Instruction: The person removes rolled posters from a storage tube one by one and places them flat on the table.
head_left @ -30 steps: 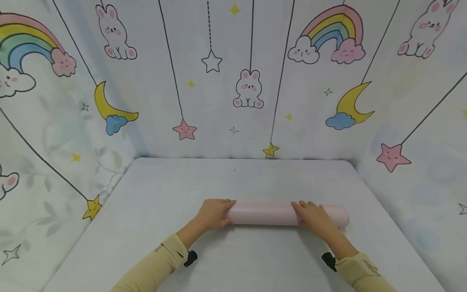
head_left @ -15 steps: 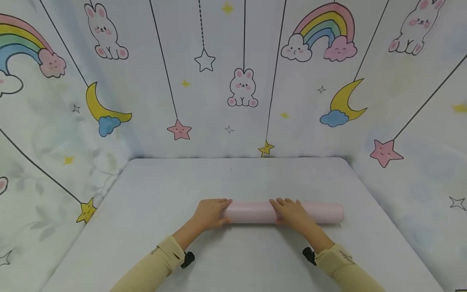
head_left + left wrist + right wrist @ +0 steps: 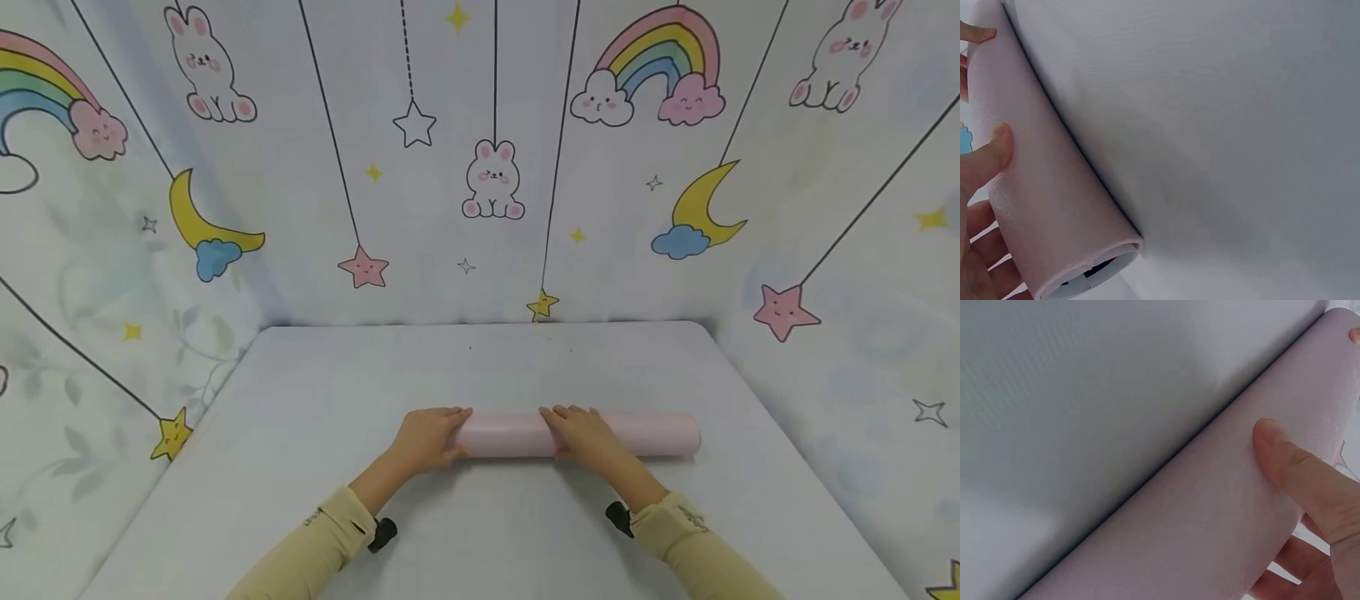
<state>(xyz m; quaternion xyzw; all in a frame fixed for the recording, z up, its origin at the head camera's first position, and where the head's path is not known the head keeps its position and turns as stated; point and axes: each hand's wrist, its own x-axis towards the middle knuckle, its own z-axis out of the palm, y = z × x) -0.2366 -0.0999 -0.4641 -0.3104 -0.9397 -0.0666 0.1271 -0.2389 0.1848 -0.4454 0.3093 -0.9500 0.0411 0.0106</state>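
Observation:
A rolled-up pink mat (image 3: 510,435) lies crosswise on the white table, its surface smooth and slightly shiny. At its left end my left hand (image 3: 429,439) grips it, thumb on the near side and fingers over the far side. My right hand (image 3: 588,437) holds the roll near its middle in the same way. The left wrist view shows the hollow end of the pink roll (image 3: 1054,187), pale inside with a dark and a red patch. Up close in the right wrist view, the right thumb (image 3: 1279,447) presses on the pink surface.
The white table (image 3: 360,367) has rounded far corners and meets a printed curtain (image 3: 442,217) at the back and sides. A black wrist device (image 3: 383,534) sits under the left cuff, and another black device (image 3: 620,518) under the right.
My right hand has slid left along the roll, from near its right end to about the middle. The left hand keeps its place at the left end. The view has shifted slightly.

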